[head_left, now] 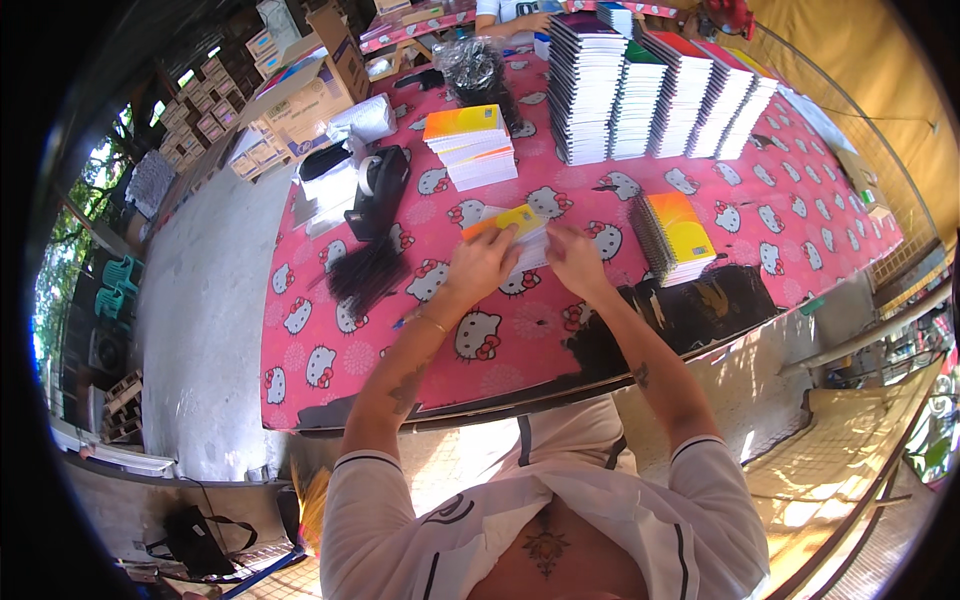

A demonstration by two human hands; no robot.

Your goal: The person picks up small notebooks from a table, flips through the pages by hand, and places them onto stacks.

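In front of me, above the pink table, is a small notebook block with a yellow and orange cover point(518, 217) and white pages. My left hand point(484, 262) is closed on its left side, fingers over the cover. At its right edge my right hand point(574, 262) has its fingers bent against the white pages, fingertips partly hidden. Left of my left hand lies a loose bundle of thin black binding coils point(368, 277). A pile of similar yellow and orange notebook blocks point(470, 145) stands just beyond. To the right is a stack of spiral-bound yellow notebooks point(675, 235).
Tall stacks of spiral notebooks point(590, 95) stand at the far right of the pink patterned table point(510, 375). A black tape dispenser point(380, 190) and clear plastic bag point(472, 70) sit at the left and back. Cardboard boxes point(300, 105) are beyond. Another person point(515, 12) sits across.
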